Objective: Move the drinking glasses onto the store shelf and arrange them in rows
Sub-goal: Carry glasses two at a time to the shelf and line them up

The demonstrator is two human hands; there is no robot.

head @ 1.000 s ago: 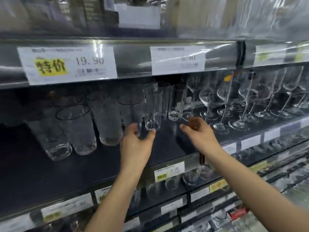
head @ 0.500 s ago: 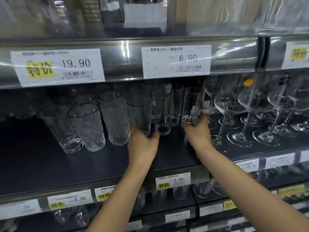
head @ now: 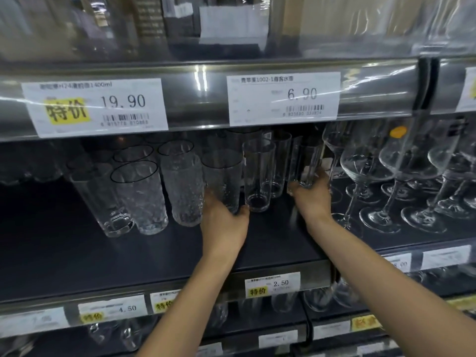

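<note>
1. Both hands have gone deeper into the shelf (head: 64, 253) than a second ago. The front clear glass (head: 258, 176), then in the air in my left hand (head: 224, 228), now stands on the dark board. My right hand (head: 313, 202) has brought its own glass up from the front edge to the group.
2. Left hand: fingers and thumb curl round the foot of a dimpled glass (head: 221, 176). The thumb lies just beside the front clear glass; whether it touches I cannot tell.
3. Right hand: clamped round the base of a second clear glass (head: 306, 163), which is upright at the right end of the clear ones, just beside the wine glasses (head: 365, 166).
4. Progress, as I judge it, is well along. The other dimpled glasses (head: 144, 199) stand in ragged files on the left, and clear ones stand in a short file behind the front one. Left to do: release these two and square up the lines. I see no further stock waiting.
5. Around: price tags (head: 95, 106) on the upper rail (head: 195, 99), and blurred glassware (head: 280, 302) on the level below.
6. In the way: the upper rail hangs low over the rims, and the stems crowd my right wrist, so a wide move there could knock one.
</note>
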